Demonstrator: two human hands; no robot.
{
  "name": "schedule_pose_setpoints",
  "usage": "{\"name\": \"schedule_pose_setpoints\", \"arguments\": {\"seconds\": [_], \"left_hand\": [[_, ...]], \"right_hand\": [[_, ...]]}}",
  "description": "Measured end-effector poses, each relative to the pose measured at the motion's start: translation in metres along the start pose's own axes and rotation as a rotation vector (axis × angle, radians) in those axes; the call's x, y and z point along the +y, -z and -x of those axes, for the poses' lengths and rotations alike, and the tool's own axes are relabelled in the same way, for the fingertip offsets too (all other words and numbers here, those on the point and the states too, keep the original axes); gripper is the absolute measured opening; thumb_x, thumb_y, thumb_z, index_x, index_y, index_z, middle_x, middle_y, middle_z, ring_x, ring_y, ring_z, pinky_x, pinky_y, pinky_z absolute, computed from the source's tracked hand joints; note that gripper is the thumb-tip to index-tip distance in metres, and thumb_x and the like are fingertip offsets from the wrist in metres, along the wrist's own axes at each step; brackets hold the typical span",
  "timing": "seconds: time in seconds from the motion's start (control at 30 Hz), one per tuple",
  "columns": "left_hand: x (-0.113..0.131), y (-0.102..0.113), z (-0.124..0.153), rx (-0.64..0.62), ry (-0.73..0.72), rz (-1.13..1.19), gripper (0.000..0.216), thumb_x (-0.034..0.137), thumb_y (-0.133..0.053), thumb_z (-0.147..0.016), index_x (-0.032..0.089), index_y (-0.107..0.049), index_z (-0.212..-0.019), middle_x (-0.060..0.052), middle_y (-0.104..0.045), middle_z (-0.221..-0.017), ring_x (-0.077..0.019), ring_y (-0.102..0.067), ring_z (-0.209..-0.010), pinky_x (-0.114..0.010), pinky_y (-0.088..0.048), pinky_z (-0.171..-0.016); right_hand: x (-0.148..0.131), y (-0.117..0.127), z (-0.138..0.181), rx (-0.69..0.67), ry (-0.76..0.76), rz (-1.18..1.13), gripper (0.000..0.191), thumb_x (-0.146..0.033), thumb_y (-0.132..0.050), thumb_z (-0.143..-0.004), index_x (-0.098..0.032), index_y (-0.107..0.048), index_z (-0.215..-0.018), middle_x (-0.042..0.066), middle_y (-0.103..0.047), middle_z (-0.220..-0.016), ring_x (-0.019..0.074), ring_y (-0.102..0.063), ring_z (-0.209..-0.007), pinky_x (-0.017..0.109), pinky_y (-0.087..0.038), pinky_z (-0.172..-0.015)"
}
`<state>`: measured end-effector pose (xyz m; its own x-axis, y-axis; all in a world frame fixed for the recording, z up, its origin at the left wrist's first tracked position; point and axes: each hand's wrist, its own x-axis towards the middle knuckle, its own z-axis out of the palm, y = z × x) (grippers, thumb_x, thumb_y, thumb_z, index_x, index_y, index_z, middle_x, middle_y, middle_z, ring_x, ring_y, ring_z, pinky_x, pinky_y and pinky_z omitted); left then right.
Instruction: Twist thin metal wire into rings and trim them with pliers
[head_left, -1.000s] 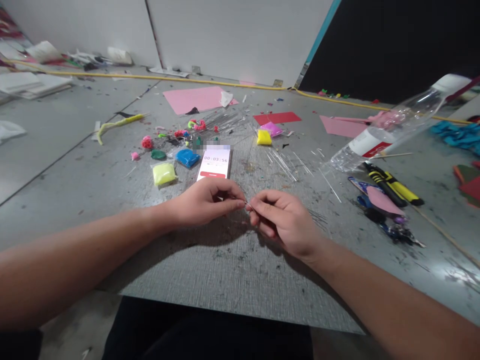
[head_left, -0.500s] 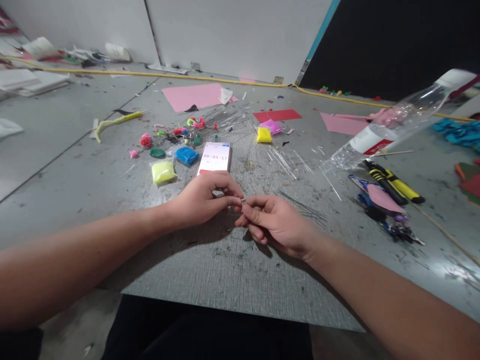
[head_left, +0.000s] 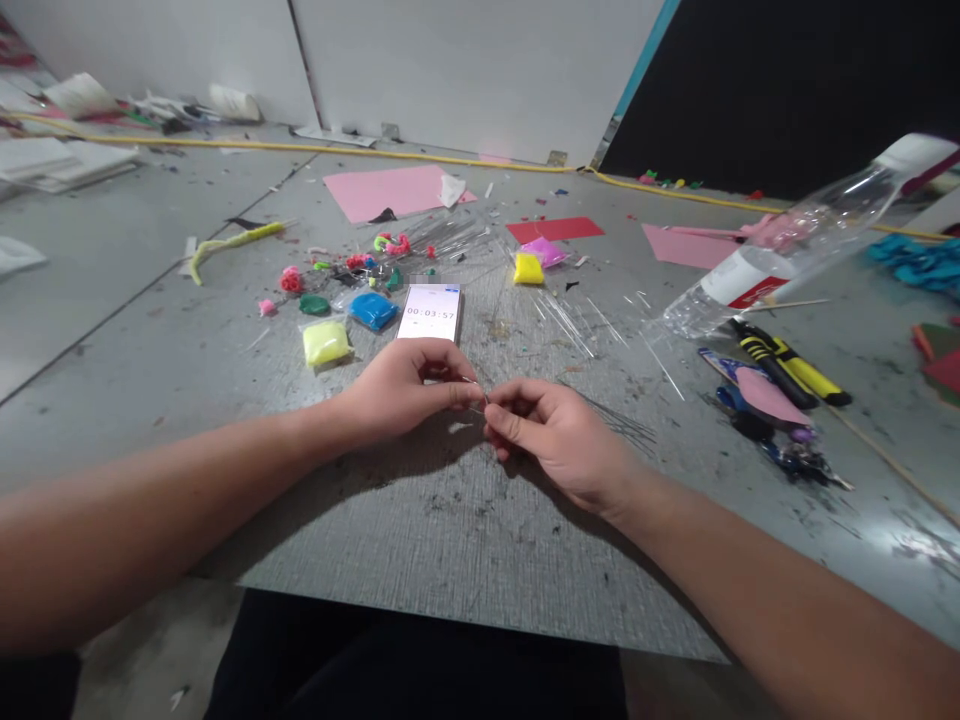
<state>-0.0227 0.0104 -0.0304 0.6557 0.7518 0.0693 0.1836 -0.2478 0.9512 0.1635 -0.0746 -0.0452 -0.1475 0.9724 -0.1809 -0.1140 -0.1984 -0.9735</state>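
A thin wire (head_left: 485, 394) runs between my fingertips over the middle of the table, small and partly hidden. My left hand (head_left: 412, 390) pinches it with thumb and forefinger. From the other side, my right hand (head_left: 559, 435) is closed on it too, thumb against the bent fingers. The fingertips of both hands almost meet. Just beyond the left hand lies a phone (head_left: 429, 315) with a running timer, its lower end covered by that hand. Several dark straight wires (head_left: 626, 428) lie on the table behind my right hand.
Clay packets in pale yellow (head_left: 326, 343), blue (head_left: 373, 311) and bright yellow (head_left: 528, 269) lie beyond my hands. Clear thin sticks (head_left: 566, 325) are scattered near them. To the right are a tilted plastic bottle (head_left: 694, 300) and yellow-black pliers (head_left: 799, 370). Pink paper (head_left: 382, 193) lies farther back.
My fingers have shifted slightly on the wire. The right hand's lower fingers have curled in more, and the left thumb lies straighter. Both hands stay in nearly the same place.
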Motion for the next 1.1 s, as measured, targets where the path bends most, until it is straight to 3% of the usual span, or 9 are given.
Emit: {"name": "schedule_pose_setpoints", "arguments": {"seconds": [0.17, 0.47, 0.6, 0.77, 0.87, 0.93, 1.03, 1.1], "left_hand": [[0.0009, -0.0007, 0.0021, -0.114, 0.025, 0.133, 0.017, 0.023, -0.077, -0.083, 0.015, -0.063, -0.081, 0.0, -0.068, -0.072, -0.0118, -0.067, -0.068, -0.024, -0.053, -0.065], [0.0021, -0.0033, 0.004, -0.162, 0.069, 0.284, 0.019, 0.021, -0.078, -0.083, 0.013, -0.06, -0.082, 0.0, -0.069, -0.071, -0.0109, -0.069, -0.068, -0.022, -0.056, -0.066], [0.0017, -0.0039, 0.0055, -0.206, 0.075, 0.271, 0.022, 0.024, -0.078, -0.084, 0.014, -0.058, -0.081, -0.002, -0.071, -0.071, -0.0125, -0.07, -0.065, -0.023, -0.057, -0.062], [0.0016, -0.0063, 0.0066, -0.192, 0.071, 0.303, 0.022, 0.022, -0.078, -0.085, 0.015, -0.058, -0.08, -0.001, -0.071, -0.071, -0.0121, -0.071, -0.066, -0.025, -0.059, -0.065], [0.0016, -0.0064, 0.0063, -0.197, 0.044, 0.346, 0.021, 0.022, -0.076, -0.087, 0.015, -0.058, -0.08, -0.002, -0.071, -0.073, -0.011, -0.069, -0.065, -0.025, -0.059, -0.065], [0.0016, -0.0052, 0.0057, -0.198, 0.036, 0.36, 0.02, 0.023, -0.076, -0.088, 0.015, -0.059, -0.081, -0.002, -0.072, -0.073, -0.0106, -0.069, -0.065, -0.024, -0.059, -0.065], [0.0017, -0.0029, 0.0044, -0.191, 0.023, 0.359, 0.022, 0.025, -0.078, -0.087, 0.014, -0.059, -0.082, -0.002, -0.072, -0.074, -0.01, -0.069, -0.065, -0.023, -0.059, -0.064], [0.0017, -0.0019, 0.0038, -0.191, 0.002, 0.361, 0.024, 0.026, -0.079, -0.087, 0.014, -0.059, -0.081, -0.002, -0.072, -0.075, -0.0095, -0.069, -0.065, -0.021, -0.059, -0.064]], "right_hand": [[-0.0035, 0.0035, -0.001, -0.015, 0.149, 0.209, 0.034, -0.049, -0.081, -0.08, -0.018, -0.066, -0.082, -0.001, -0.063, -0.073, 0.0108, -0.056, -0.061, 0.029, -0.049, -0.059], [0.0028, 0.0014, 0.0057, 0.055, 0.386, 0.485, 0.014, -0.035, -0.062, -0.096, -0.021, -0.062, -0.093, 0.004, -0.067, -0.087, 0.0162, -0.064, -0.075, 0.032, -0.052, -0.065], [0.0045, 0.0048, 0.0044, 0.169, 0.561, 0.693, 0.009, -0.027, -0.059, -0.097, -0.022, -0.061, -0.091, 0.004, -0.065, -0.087, 0.0174, -0.063, -0.079, 0.034, -0.052, -0.071], [0.0029, 0.0048, 0.0036, 0.285, 0.677, 0.807, 0.007, -0.019, -0.06, -0.093, -0.02, -0.062, -0.086, 0.002, -0.059, -0.078, 0.0151, -0.059, -0.069, 0.03, -0.048, -0.063], [0.0013, 0.005, 0.0025, 0.264, 0.638, 0.773, 0.007, -0.022, -0.06, -0.092, -0.02, -0.064, -0.086, 0.002, -0.061, -0.077, 0.0154, -0.058, -0.07, 0.032, -0.046, -0.065], [0.0004, 0.0058, 0.0012, 0.17, 0.52, 0.675, 0.013, -0.027, -0.059, -0.093, -0.02, -0.065, -0.085, 0.002, -0.062, -0.075, 0.0151, -0.057, -0.068, 0.032, -0.045, -0.064], [-0.0005, 0.0062, -0.0006, -0.002, 0.26, 0.382, 0.023, -0.039, -0.059, -0.095, -0.02, -0.064, -0.083, -0.003, -0.056, -0.062, 0.0124, -0.05, -0.056, 0.029, -0.039, -0.055], [-0.001, 0.0051, -0.0005, -0.097, 0.138, 0.135, 0.027, -0.046, -0.065, -0.093, -0.02, -0.065, -0.085, -0.003, -0.058, -0.065, 0.0105, -0.046, -0.054, 0.028, -0.036, -0.052]]}}
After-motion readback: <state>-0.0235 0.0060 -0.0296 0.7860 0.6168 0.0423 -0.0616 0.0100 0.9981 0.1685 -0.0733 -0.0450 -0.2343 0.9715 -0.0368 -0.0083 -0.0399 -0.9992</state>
